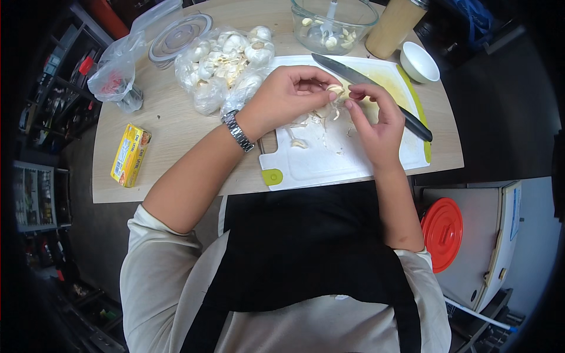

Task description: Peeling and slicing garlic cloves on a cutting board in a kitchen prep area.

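Observation:
Between the thumb and fingers of my left hand [304, 90] is a garlic clove [336, 90]. Close on its right is my right hand [377, 112], thumb and fingers apart, with nothing visible between them. Both hands are above a white cutting board [353, 156] with green corners. Loose garlic skins and a clove piece [299, 143] lie on it. A kitchen knife [348, 73] rests diagonally across the board behind my right hand, its black handle [415, 123] towards the right edge. Left of the board, a clear plastic bag [211, 95] holds garlic bulbs [234, 44] and loose skins.
At the back stands a glass bowl [373, 22] with a bladed shaft and peeled cloves inside. Beside it are a tan-filled jar [395, 28] and a white bowl [419, 61]. A round lid [181, 37], a bagged bottle [112, 81] and a yellow box [130, 155] are left.

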Tool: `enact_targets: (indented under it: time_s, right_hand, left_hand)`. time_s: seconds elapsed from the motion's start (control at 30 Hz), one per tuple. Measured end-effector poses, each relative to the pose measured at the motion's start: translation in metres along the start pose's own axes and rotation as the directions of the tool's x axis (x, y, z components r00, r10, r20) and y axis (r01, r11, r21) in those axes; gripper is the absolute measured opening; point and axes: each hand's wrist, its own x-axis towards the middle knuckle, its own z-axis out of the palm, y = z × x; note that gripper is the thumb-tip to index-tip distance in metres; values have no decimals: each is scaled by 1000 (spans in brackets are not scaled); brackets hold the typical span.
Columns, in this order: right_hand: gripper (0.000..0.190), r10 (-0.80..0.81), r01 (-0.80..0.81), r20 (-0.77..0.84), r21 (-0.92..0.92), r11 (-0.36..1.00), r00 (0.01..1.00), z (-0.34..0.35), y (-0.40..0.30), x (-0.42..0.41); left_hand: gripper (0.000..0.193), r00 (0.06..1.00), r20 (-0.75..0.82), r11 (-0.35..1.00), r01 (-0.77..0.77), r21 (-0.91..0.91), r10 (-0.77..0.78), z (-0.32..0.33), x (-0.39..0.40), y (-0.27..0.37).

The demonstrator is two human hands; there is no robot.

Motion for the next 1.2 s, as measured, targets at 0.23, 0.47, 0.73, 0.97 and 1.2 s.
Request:
enact_targets:
  time_s: [0.23,0.47,0.73,0.97,1.2]
  right_hand:
    - [15,-236,214,-62,-251,944,970,0,-5,1]
    - [13,-238,217,-40,-286,933,970,-2,-5,2]
    - [15,-207,198,2,-291,936,978,1,-4,3]
    - [19,-184,178,1,-245,953,983,4,-2,1]
    - [20,-229,249,105,-277,928,968,5,-5,1]
  left_hand:
    - [23,999,34,999,31,-44,-29,6,-3,6]
    - [23,998,24,998,56,-22,-55,6,-4,3]
    - [23,993,-5,987,118,-109,-119,9,-5,3]
    - [23,994,16,984,109,-141,-108,12,-3,6]
    - [27,988,-89,933,91,-348,-130,1,-1,0]
